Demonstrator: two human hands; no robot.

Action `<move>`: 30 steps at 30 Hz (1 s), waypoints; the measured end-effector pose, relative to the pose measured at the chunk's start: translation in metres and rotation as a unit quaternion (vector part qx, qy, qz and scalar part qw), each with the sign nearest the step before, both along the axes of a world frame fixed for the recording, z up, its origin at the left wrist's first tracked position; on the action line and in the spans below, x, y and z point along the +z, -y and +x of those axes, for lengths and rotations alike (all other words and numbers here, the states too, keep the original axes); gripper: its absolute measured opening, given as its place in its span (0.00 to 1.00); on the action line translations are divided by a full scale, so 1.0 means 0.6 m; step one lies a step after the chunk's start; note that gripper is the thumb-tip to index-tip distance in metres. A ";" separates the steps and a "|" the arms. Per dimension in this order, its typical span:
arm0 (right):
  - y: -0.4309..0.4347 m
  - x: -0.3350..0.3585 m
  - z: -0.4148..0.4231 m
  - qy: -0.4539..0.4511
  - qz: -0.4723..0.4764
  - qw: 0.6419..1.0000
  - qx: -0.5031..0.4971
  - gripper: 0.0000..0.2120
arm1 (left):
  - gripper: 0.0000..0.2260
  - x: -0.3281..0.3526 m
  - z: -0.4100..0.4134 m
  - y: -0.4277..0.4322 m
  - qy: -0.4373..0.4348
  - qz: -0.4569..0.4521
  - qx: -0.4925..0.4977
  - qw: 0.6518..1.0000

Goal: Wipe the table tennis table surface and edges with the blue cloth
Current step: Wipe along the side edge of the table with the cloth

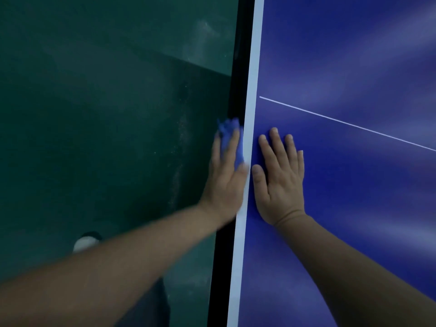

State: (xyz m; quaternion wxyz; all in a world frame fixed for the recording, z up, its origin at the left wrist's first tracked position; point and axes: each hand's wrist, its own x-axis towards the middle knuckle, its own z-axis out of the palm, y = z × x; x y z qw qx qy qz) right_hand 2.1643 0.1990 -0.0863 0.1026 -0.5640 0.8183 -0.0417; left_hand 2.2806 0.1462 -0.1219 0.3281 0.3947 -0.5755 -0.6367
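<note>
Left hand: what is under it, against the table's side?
The blue cloth lies under the left hand, pressed on the table's dark side edge. Only parts past and beside the fingers show; the rest, and the edge beneath, is covered.

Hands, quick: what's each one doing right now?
Left hand: open, fingers pressing the blue cloth against the table's edge.
Right hand: open, flat on the tabletop, holding nothing.

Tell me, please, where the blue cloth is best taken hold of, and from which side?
Probably the bunched end of the blue cloth that sticks out past the fingertips of the left hand, approached from the floor side. The rest lies pressed between that hand and the side edge of the table, so only this crumpled part offers folds to pinch.
</note>
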 end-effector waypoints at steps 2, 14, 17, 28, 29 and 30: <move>0.000 0.000 0.000 -0.001 -0.002 1.000 -0.001 0.29 | 0.27 -0.010 -0.039 0.086 0.001 0.033 0.014 0.999; 0.001 0.009 0.005 0.014 0.011 1.000 -0.008 0.29 | 0.30 0.011 0.048 -0.059 0.012 0.071 -0.032 0.997; 0.012 0.016 -0.002 0.004 0.009 1.000 0.000 0.28 | 0.29 0.007 0.017 0.006 0.013 0.061 -0.046 0.997; 0.345 0.005 -0.193 -0.006 0.006 1.000 -0.014 0.29 | 0.28 -0.005 -0.095 0.198 0.026 0.014 0.026 0.999; 0.345 0.001 -0.193 -0.010 0.013 0.999 -0.027 0.29 | 0.28 -0.003 -0.072 0.151 0.022 0.006 0.013 1.000; 0.342 -0.003 -0.191 -0.013 0.011 0.999 -0.032 0.29 | 0.28 -0.003 -0.050 0.105 0.019 0.013 0.000 1.000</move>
